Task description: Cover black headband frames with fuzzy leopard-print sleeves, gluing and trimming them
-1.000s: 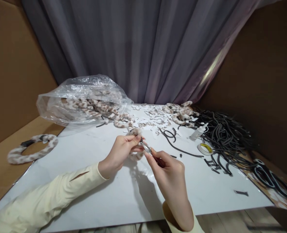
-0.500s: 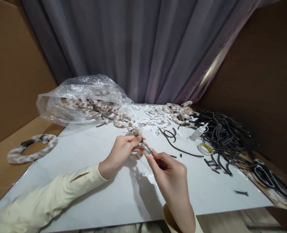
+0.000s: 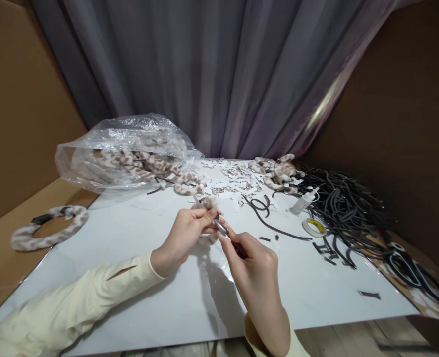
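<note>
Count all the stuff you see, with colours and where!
curtain: one, grey-purple, at the back
side walls: two, brown, both sides
table: one, white, middle
plastic bag: one, clear, back left
furry strips: many, beige, in and by bag
furry ring: one, beige and black, left
furry pile: one, beige, back right
scraps: many, pale, back middle
cords: many, black, heaped and scattered right
bottle: one, white, beside cords
tape roll: one, white and yellow, near bottle
scissors: one pair, black, right edge
tool: one, silver-tipped, centre
furry piece: one, beige, centre
sleeves: two, pale yellow, near edge
left hand: one, bare, holding furry piece
right hand: one, bare, gripping tool
</note>
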Action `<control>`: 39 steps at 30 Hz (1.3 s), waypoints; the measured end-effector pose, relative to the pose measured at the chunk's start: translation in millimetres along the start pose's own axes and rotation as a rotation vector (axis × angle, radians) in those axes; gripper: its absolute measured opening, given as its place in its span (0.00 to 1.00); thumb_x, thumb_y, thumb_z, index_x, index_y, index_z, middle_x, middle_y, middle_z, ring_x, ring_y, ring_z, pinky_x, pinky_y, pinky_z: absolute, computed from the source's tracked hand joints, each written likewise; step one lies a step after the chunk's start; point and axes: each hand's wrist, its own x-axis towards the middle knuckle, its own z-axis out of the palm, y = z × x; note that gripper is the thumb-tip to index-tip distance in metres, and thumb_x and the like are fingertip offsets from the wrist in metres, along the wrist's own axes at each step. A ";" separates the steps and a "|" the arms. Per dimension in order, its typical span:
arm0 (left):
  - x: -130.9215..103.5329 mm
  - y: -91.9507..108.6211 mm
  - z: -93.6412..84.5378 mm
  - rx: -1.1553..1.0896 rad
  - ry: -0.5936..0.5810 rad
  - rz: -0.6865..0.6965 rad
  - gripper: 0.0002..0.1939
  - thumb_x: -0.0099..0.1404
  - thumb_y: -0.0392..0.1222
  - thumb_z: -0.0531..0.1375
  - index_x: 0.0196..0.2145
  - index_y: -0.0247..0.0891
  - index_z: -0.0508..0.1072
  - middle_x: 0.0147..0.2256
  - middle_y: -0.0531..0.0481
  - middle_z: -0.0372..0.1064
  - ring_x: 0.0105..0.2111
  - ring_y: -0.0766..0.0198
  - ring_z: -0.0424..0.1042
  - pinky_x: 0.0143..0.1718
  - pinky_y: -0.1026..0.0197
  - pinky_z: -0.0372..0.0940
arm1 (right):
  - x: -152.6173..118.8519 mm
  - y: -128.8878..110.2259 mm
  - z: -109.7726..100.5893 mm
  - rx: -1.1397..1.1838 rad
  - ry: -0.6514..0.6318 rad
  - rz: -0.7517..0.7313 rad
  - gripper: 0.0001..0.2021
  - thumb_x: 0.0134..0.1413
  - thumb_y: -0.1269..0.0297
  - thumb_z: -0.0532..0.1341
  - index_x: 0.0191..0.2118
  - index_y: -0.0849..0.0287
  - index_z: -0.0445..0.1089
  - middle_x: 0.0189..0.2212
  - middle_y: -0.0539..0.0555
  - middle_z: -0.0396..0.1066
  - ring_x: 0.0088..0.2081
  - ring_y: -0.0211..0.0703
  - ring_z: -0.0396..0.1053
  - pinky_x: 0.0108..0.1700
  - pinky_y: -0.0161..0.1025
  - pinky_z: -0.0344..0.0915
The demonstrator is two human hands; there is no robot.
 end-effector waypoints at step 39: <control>-0.3 2.0 -0.2 0.006 0.003 -0.017 0.20 0.48 0.53 0.66 0.24 0.29 0.75 0.24 0.45 0.73 0.26 0.65 0.70 0.28 0.67 0.64 | 1.7 5.7 -3.7 -0.085 0.003 -0.147 0.12 0.56 0.70 0.57 0.23 0.60 0.58 0.17 0.46 0.58 0.18 0.30 0.56 0.20 0.29 0.52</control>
